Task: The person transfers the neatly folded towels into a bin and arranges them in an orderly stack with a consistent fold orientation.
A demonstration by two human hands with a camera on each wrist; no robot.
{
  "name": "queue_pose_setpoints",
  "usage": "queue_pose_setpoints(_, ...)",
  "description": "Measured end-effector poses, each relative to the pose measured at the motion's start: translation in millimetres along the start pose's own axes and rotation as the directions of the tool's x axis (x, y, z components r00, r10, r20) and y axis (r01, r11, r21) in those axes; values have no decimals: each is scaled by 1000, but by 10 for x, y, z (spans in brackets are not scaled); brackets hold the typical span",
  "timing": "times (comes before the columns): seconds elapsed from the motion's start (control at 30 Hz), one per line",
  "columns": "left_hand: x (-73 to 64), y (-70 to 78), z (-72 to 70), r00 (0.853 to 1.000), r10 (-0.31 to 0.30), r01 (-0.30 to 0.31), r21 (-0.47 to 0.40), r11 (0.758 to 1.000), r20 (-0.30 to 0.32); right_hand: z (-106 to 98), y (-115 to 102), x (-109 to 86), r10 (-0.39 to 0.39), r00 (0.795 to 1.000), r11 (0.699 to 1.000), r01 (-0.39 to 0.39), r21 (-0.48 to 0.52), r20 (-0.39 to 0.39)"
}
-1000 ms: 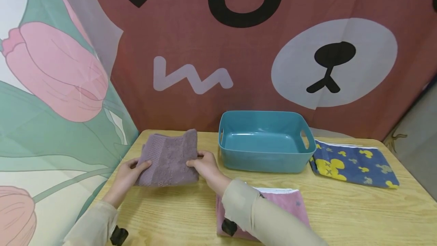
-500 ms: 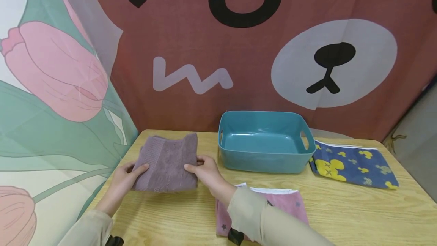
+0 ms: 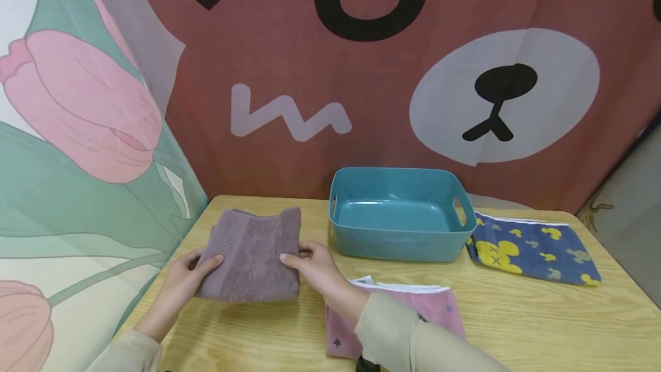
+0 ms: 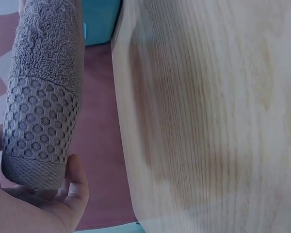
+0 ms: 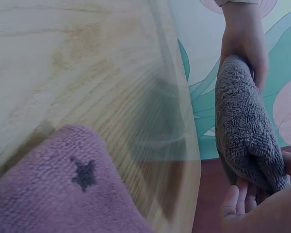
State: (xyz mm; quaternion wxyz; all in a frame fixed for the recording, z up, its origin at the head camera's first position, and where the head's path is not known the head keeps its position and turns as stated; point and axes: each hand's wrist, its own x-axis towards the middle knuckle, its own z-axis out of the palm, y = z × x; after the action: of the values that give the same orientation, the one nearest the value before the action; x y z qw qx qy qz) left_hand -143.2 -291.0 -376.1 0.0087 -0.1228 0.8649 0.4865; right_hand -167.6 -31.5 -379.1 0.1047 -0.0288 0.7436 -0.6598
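Pale-yellow wooden table (image 3: pixel 542 326) stands before a red-brown, bear-printed fabric backdrop (image 3: pixel 289 50). Far centre: teal rectangular plastic basin (image 3: pixel 403 247), inner floor visible; folded blue-and-yellow cloth (image 3: pixel 537 251) at its right. Left hand (image 3: pixel 182 281) and right hand (image 3: pixel 316 268) grip opposite sides of a folded mauve terry towel (image 3: pixel 250 257), raised above the table's left part.

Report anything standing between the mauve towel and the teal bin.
No object visibly blocks the way from the mauve towel to the teal bin; only the right hand, gripping the towel's edge nearest the bin, is there. The pink star-patterned towel lies nearer the person, off that line.
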Motion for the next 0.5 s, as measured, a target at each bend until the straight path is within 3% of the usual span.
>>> queue_pose_setpoints(0.5, -253, 102, 68, 1000, 0, 1, -17, 1000, 29, -200, 70, -249, 4, 997, 1000, -5, 19, 82)
